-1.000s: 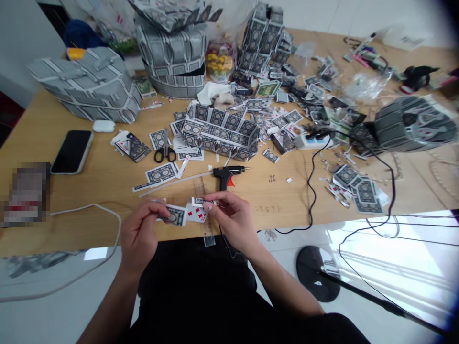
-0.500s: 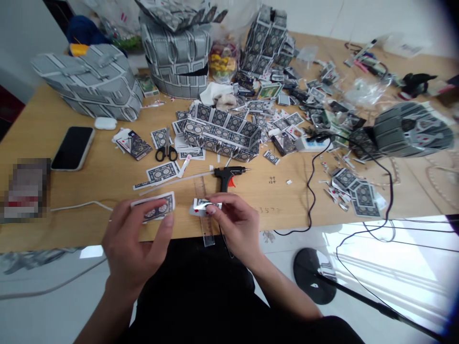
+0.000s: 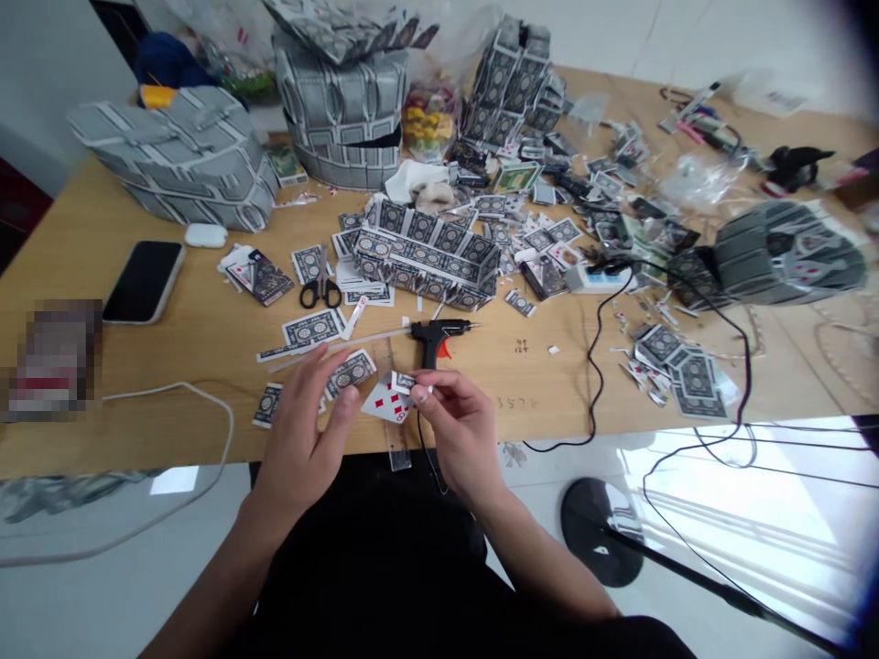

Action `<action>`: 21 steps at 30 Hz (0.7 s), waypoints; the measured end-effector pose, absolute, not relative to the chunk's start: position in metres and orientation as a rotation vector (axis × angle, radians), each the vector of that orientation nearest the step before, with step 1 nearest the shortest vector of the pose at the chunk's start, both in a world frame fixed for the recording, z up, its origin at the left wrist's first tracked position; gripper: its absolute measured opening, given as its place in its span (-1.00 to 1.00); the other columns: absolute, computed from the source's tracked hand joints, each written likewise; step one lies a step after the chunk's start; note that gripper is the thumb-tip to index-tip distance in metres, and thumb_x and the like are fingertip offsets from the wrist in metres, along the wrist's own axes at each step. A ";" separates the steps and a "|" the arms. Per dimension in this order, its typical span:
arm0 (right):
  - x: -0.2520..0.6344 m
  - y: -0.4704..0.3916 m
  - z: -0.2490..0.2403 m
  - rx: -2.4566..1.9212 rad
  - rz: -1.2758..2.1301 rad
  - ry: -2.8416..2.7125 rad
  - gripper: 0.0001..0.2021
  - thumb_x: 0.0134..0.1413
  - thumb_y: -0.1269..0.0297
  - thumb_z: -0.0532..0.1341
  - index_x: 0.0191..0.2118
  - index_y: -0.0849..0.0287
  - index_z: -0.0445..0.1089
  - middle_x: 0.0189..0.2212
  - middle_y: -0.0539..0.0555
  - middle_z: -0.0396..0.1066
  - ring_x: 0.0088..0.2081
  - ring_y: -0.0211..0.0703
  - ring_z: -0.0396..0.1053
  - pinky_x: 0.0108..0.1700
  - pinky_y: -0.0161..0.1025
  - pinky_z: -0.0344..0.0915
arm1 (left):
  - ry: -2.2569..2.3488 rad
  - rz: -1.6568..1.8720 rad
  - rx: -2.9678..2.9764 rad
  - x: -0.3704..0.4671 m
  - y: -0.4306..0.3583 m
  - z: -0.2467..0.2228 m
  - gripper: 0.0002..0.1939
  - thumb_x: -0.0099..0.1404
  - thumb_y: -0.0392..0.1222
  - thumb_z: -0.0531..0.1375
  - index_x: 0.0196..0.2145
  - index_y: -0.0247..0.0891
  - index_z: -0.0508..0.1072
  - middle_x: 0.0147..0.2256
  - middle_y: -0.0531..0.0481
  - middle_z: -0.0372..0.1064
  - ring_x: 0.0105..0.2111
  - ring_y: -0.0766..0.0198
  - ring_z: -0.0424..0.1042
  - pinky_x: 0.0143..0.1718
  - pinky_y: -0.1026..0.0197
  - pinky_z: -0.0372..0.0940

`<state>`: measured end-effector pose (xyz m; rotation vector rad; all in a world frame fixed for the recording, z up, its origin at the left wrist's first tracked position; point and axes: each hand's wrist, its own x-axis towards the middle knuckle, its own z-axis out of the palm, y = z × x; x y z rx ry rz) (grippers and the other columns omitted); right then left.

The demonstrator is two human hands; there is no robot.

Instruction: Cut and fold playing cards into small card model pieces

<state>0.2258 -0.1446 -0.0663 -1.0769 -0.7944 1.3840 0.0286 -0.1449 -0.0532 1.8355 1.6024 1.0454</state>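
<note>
A wooden table (image 3: 556,403) fills the scene, with a tall grey woven piece (image 3: 347,101) at its far left. Nearer, about mid-table, sits a long open box (image 3: 422,261) faced with patterned cards. At the near edge, the left hand (image 3: 302,444) has its fingers and thumb spread apart, while the right hand (image 3: 465,435) pinches thumb against fingers. Just beyond the right hand lies a black glue gun (image 3: 431,340); scissors (image 3: 320,289) rest farther left. A dark-backed card (image 3: 352,371) shows by the left fingertips, contact unclear. The right hand grips a red-diamond card (image 3: 382,404) and, above it, a small folded card (image 3: 402,383).
</note>
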 end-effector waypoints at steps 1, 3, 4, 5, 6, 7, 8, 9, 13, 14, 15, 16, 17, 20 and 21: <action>0.226 -0.145 -0.067 -1.089 1.379 -0.796 -0.85 0.18 0.17 0.53 -0.17 0.00 0.64 -0.08 0.07 0.70 -0.01 -0.01 0.64 0.10 0.01 0.58 | 1.594 1.101 1.863 0.030 -0.147 -0.048 -0.60 0.58 -0.08 0.16 0.31 -0.07 0.45 0.39 -0.16 0.34 0.44 -0.07 0.27 0.48 -0.19 0.12; 0.224 -0.146 -0.065 -1.096 1.374 -0.801 -0.84 0.18 0.17 0.53 -0.17 0.01 0.64 -0.09 0.08 0.70 0.00 0.01 0.64 0.11 0.01 0.58 | 1.564 1.160 1.914 0.033 -0.150 -0.039 -0.62 0.55 -0.11 0.19 0.27 -0.06 0.47 0.37 -0.15 0.36 0.41 -0.07 0.29 0.47 -0.17 0.13; 0.222 -0.147 -0.064 -1.095 1.375 -0.807 -0.84 0.18 0.17 0.53 -0.17 0.01 0.64 -0.09 0.09 0.70 -0.01 0.01 0.64 0.11 0.01 0.58 | 1.542 1.162 1.925 0.035 -0.151 -0.036 -0.62 0.54 -0.11 0.22 0.25 -0.07 0.48 0.33 -0.15 0.40 0.38 -0.07 0.34 0.45 -0.15 0.18; 0.219 -0.148 -0.063 -1.092 1.374 -0.816 -0.84 0.18 0.16 0.53 -0.17 0.01 0.63 -0.10 0.09 0.70 -0.01 0.01 0.64 0.11 0.01 0.58 | 1.515 1.148 1.920 0.038 -0.153 -0.034 -0.62 0.51 -0.10 0.26 0.24 -0.08 0.49 0.27 -0.14 0.46 0.31 -0.05 0.41 0.40 -0.11 0.25; 0.217 -0.150 -0.061 -1.088 1.374 -0.825 -0.84 0.17 0.16 0.53 -0.18 0.02 0.63 -0.11 0.09 0.70 -0.01 0.01 0.64 0.11 0.00 0.58 | 1.493 1.128 1.892 0.041 -0.154 -0.034 -0.63 0.49 -0.09 0.29 0.21 -0.09 0.50 0.20 -0.13 0.52 0.23 -0.03 0.49 0.32 -0.05 0.33; 0.214 -0.151 -0.060 -1.082 1.371 -0.830 -0.84 0.17 0.15 0.53 -0.19 0.02 0.63 -0.13 0.09 0.69 -0.02 0.01 0.64 0.10 0.00 0.59 | 1.480 1.117 1.843 0.044 -0.155 -0.035 -0.64 0.47 -0.08 0.33 0.18 -0.10 0.52 0.12 -0.10 0.58 0.13 0.01 0.55 0.22 0.01 0.41; 0.211 -0.153 -0.059 -1.077 1.369 -0.828 -0.83 0.16 0.14 0.54 -0.20 0.02 0.62 -0.14 0.09 0.69 -0.04 0.01 0.64 0.09 -0.01 0.59 | 1.478 1.118 1.782 0.047 -0.156 -0.037 -0.67 0.46 -0.09 0.36 0.14 -0.10 0.54 0.04 -0.07 0.61 0.04 0.06 0.59 0.11 0.08 0.45; 0.208 -0.155 -0.059 -1.073 1.370 -0.815 -0.81 0.15 0.13 0.55 -0.20 0.02 0.62 -0.16 0.08 0.69 -0.07 0.01 0.64 0.06 -0.02 0.60 | 1.484 1.137 1.719 0.050 -0.157 -0.040 -0.71 0.44 -0.10 0.37 0.09 -0.10 0.56 -0.02 -0.04 0.63 -0.04 0.10 0.61 0.03 0.12 0.46; 0.202 -0.162 -0.062 -1.069 1.416 -0.723 -0.75 0.11 0.13 0.57 -0.12 0.02 0.63 -0.20 0.06 0.68 -0.15 -0.05 0.62 -0.04 -0.10 0.60 | 1.461 1.222 1.585 0.055 -0.159 -0.050 -0.83 0.46 -0.17 0.37 -0.01 -0.10 0.60 -0.12 0.00 0.62 -0.12 0.18 0.60 -0.04 0.19 0.46; 0.203 -0.163 -0.062 -1.066 1.435 -0.713 -0.74 0.11 0.15 0.56 -0.11 0.02 0.64 -0.19 0.06 0.68 -0.13 -0.06 0.62 -0.02 -0.12 0.59 | 1.441 1.222 1.574 0.054 -0.158 -0.052 -0.85 0.46 -0.17 0.37 -0.02 -0.09 0.61 -0.12 0.01 0.61 -0.12 0.19 0.60 -0.04 0.19 0.46; 0.204 -0.164 -0.062 -1.059 1.456 -0.712 -0.75 0.12 0.16 0.56 -0.10 0.02 0.64 -0.17 0.06 0.68 -0.10 -0.07 0.62 0.01 -0.13 0.58 | 1.423 1.216 1.563 0.054 -0.158 -0.052 -0.87 0.46 -0.18 0.36 -0.04 -0.09 0.62 -0.14 0.01 0.61 -0.13 0.19 0.60 -0.05 0.20 0.47; 0.205 -0.164 -0.062 -1.054 1.475 -0.723 -0.76 0.14 0.17 0.56 -0.09 0.02 0.65 -0.16 0.05 0.68 -0.08 -0.07 0.62 0.04 -0.14 0.58 | 1.412 1.207 1.546 0.053 -0.158 -0.053 -0.88 0.46 -0.18 0.36 -0.06 -0.09 0.63 -0.15 0.02 0.61 -0.15 0.21 0.60 -0.07 0.21 0.48; 0.207 -0.163 -0.061 -1.052 1.492 -0.743 -0.77 0.15 0.18 0.55 -0.09 0.02 0.65 -0.15 0.05 0.68 -0.05 -0.08 0.61 0.07 -0.14 0.57 | 1.407 1.201 1.524 0.053 -0.158 -0.052 -0.90 0.46 -0.17 0.37 -0.08 -0.08 0.64 -0.17 0.03 0.61 -0.17 0.22 0.61 -0.10 0.23 0.49; 0.212 -0.161 -0.055 -1.067 1.499 -0.835 -0.82 0.19 0.19 0.53 -0.13 0.05 0.65 -0.19 0.06 0.67 -0.09 -0.07 0.62 0.02 -0.13 0.59 | 1.421 1.202 1.441 0.052 -0.158 -0.050 -0.93 0.44 -0.16 0.38 -0.13 -0.08 0.68 -0.19 0.05 0.64 -0.21 0.25 0.62 -0.16 0.28 0.51; 0.213 -0.160 -0.053 -1.076 1.492 -0.862 -0.84 0.19 0.19 0.52 -0.15 0.05 0.64 -0.21 0.06 0.67 -0.13 -0.07 0.62 -0.01 -0.14 0.60 | 1.430 1.208 1.417 0.052 -0.158 -0.049 -0.94 0.43 -0.17 0.39 -0.14 -0.07 0.69 -0.20 0.06 0.65 -0.21 0.26 0.63 -0.17 0.30 0.52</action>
